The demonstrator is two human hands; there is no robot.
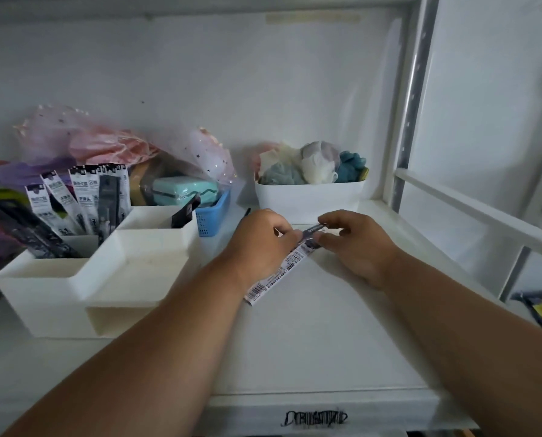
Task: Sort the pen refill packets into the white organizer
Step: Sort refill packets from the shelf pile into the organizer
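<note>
refill packet [282, 269] between left hand [258, 239] and right hand [357, 244]

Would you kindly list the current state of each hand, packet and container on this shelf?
left hand: grips the packet.
right hand: pinches the packet's far end.
pen refill packet: held by both hands, tilted, barcode end nearest.
white organizer: back compartments hold upright packets, front tray looks bare.
white bin: filled with soft items.
blue basket: holds a teal case.

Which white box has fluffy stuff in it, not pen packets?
The white tub at the back, beyond both hands. It holds soft puffs; the white organizer on the left holds pen refill packets.
</note>
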